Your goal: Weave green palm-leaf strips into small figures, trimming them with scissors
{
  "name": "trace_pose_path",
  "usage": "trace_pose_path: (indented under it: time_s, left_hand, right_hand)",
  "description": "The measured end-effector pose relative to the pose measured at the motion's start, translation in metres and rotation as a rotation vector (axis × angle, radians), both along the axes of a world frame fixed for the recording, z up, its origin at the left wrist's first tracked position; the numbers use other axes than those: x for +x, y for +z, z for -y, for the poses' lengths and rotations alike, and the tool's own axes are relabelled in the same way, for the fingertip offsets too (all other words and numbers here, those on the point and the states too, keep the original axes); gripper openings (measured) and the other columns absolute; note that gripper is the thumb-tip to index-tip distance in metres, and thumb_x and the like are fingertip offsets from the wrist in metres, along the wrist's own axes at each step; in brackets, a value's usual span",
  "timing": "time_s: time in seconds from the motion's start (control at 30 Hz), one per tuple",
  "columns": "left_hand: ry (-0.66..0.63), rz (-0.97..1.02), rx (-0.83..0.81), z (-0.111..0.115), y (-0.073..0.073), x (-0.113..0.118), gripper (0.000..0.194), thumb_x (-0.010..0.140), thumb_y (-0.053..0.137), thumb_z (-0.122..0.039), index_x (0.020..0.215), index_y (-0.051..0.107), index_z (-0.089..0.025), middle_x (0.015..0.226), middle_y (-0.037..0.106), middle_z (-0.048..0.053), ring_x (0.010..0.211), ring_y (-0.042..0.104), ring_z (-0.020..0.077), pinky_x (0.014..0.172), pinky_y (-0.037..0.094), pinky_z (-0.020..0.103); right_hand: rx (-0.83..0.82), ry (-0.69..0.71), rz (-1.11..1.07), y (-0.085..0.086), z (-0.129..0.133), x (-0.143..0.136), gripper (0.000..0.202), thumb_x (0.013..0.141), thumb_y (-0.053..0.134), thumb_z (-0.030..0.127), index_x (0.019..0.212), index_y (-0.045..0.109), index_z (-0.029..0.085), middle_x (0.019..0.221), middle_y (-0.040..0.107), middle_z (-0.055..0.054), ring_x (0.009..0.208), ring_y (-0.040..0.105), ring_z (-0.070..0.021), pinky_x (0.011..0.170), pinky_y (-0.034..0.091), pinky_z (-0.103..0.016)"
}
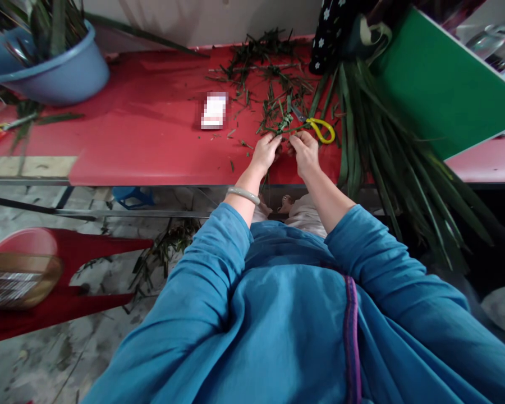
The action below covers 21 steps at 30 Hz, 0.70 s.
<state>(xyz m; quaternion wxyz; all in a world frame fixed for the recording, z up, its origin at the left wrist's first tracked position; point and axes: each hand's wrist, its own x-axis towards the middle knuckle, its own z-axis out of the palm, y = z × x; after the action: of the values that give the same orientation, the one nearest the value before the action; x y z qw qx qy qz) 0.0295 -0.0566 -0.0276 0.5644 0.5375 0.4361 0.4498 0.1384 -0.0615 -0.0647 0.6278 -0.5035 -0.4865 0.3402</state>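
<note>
Both of my hands are over the front part of the red table, close together at a small woven piece of green leaf strips (284, 122). My left hand (267, 150), below a pale bangle (244, 194), pinches the piece from its left side. From the other side my right hand (305, 150) closes thumb and fingers on a strip of the same piece. Just beyond my right hand lie yellow-handled scissors (321, 130), their blades pointing up and left among leaf scraps (273, 106). The exact strips between my fingertips are too small to make out.
Long green leaves (362, 129) hang over the table's edge at right, beside a green board (450, 84). A blue basin (67, 76) of leaves stands far left, near another pair of scissors (0, 132). A blurred white rectangle (214, 110) lies mid-table. A red stool (29, 241) stands below left.
</note>
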Motion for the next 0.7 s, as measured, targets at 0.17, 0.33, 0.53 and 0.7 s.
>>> trace_pose_path:
  time_s: [0.17, 0.33, 0.53, 0.7]
  left_hand:
    - [0.102, 0.027, -0.041, 0.0, 0.002, 0.0, 0.022, 0.082, 0.047, -0.023, 0.061, 0.044, -0.017, 0.048, 0.039, -0.005, 0.043, 0.037, 0.0056, 0.049, 0.032, 0.022]
    - [0.226, 0.141, -0.1, -0.003, 0.001, -0.001, 0.021, 0.082, 0.047, -0.031, 0.066, 0.047, -0.017, 0.05, 0.039, -0.006, 0.042, 0.037, 0.0038, 0.045, 0.03, 0.019]
    - [0.128, 0.147, -0.079, -0.001, 0.0, -0.005, 0.022, 0.081, 0.047, -0.035, 0.07, 0.049, -0.017, 0.05, 0.042, -0.005, 0.04, 0.037, 0.0026, 0.042, 0.027, 0.017]
    - [0.033, 0.123, -0.011, 0.001, -0.002, -0.005, 0.022, 0.079, 0.051, -0.033, 0.067, 0.05, -0.015, 0.054, 0.047, -0.004, 0.047, 0.044, 0.004, 0.05, 0.036, 0.019]
  right_hand:
    - [0.011, -0.014, -0.104, -0.004, -0.002, 0.006, 0.034, 0.074, 0.047, 0.054, 0.073, 0.046, 0.021, 0.065, 0.054, 0.001, 0.067, 0.058, -0.0144, 0.06, 0.05, -0.031]
    - [0.052, -0.142, -0.272, -0.005, -0.005, 0.012, 0.036, 0.076, 0.041, 0.057, 0.078, 0.045, 0.021, 0.065, 0.053, 0.003, 0.062, 0.058, -0.0114, 0.053, 0.048, -0.026]
    - [-0.018, -0.134, -0.252, 0.008, 0.002, 0.0, 0.041, 0.074, 0.041, 0.06, 0.073, 0.047, 0.019, 0.061, 0.054, 0.001, 0.059, 0.059, -0.0127, 0.047, 0.045, -0.024]
    - [-0.045, -0.022, -0.152, 0.018, 0.01, -0.009, 0.039, 0.068, 0.053, 0.057, 0.07, 0.055, 0.017, 0.052, 0.052, 0.003, 0.056, 0.058, -0.0126, 0.048, 0.047, -0.025]
